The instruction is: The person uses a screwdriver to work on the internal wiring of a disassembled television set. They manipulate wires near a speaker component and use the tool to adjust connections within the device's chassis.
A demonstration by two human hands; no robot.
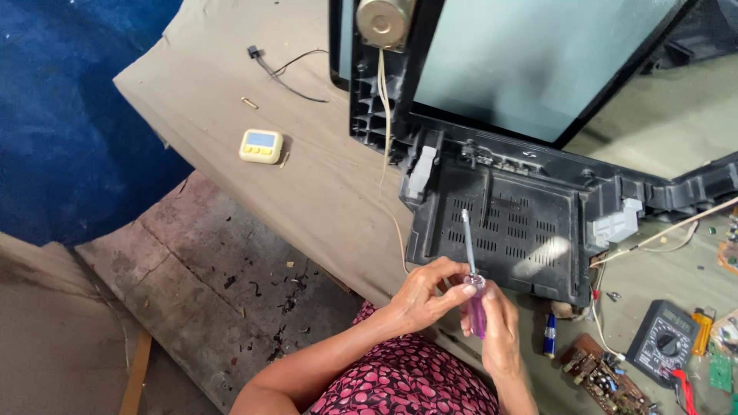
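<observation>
- The right hand (500,338) grips the purple handle of a screwdriver (471,277), fingers wrapped tight.
- The left hand (423,296) pinches the handle top.
- The metal tip points to 12 o'clock, at the black TV frame (500,223).
- A meter (663,342) lies at 3 o'clock on the tabletop (323,184).
- A yellow timer (260,146) sits at 10 o'clock.

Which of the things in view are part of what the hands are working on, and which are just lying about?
In hand:
left hand
right hand
purple-handled screwdriver
black plastic chassis

Lying about:
yellow timer
multimeter
circuit board
black cable
</observation>
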